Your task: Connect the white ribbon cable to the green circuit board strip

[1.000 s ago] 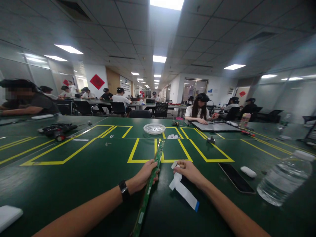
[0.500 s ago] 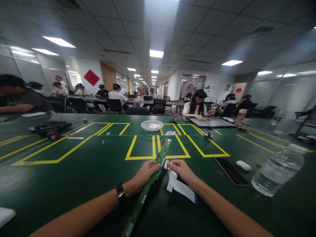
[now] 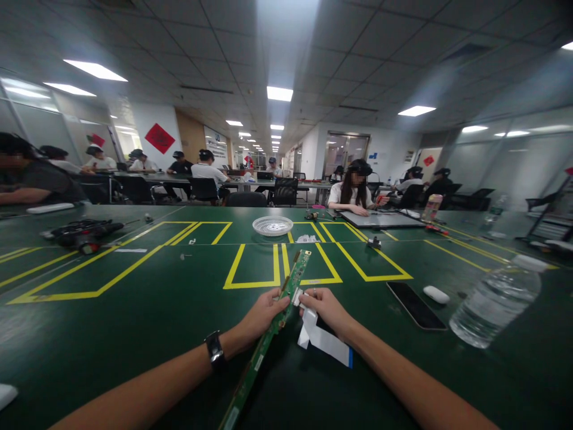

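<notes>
A long, narrow green circuit board (image 3: 259, 357) slants up and away over the table. My left hand (image 3: 265, 313) is closed on its edge, thumb on top, below the board's far end. Pinched in my right hand (image 3: 329, 310) is a white flat ribbon cable (image 3: 331, 346), folded once, with a blue strip at its loose end. The cable's other end lies at the board's right edge, by my left thumb. Whether it sits in a connector there I cannot tell.
On the right are a phone (image 3: 416, 304), a white earbud case (image 3: 436, 294) and a water bottle (image 3: 496, 301). A white basket (image 3: 273, 226) stands ahead among yellow tape outlines. A power drill (image 3: 89, 236) lies far left. Across the table, a person (image 3: 353, 191) works at a flat panel (image 3: 385, 220).
My right hand has brought the ribbon cable's end slightly left, closer against the board. The left hand keeps its grip. The whole view has shifted a little.
</notes>
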The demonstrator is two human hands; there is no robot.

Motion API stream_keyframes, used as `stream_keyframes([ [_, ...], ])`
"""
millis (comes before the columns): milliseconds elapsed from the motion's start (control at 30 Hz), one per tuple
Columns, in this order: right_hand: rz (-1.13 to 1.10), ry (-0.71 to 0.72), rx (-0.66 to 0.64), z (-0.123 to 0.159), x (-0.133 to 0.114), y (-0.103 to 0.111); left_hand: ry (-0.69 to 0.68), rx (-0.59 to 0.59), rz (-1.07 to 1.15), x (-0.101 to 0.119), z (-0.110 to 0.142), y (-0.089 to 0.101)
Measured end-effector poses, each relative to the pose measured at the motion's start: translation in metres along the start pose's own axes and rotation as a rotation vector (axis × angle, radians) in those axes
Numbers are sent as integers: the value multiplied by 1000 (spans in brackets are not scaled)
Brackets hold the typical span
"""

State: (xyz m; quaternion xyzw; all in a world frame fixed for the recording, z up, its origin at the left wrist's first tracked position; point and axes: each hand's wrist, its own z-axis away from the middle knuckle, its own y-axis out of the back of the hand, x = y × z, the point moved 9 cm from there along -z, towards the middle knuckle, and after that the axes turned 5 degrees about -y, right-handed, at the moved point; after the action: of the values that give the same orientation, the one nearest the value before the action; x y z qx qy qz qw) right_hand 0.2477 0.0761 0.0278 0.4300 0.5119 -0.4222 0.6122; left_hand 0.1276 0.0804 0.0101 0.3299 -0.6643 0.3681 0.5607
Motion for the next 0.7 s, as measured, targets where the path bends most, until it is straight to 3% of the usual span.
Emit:
stream_keyframes([
  [700,-20,16,-9,-5,9,2,-18,-20,12,-3,-2,-1],
])
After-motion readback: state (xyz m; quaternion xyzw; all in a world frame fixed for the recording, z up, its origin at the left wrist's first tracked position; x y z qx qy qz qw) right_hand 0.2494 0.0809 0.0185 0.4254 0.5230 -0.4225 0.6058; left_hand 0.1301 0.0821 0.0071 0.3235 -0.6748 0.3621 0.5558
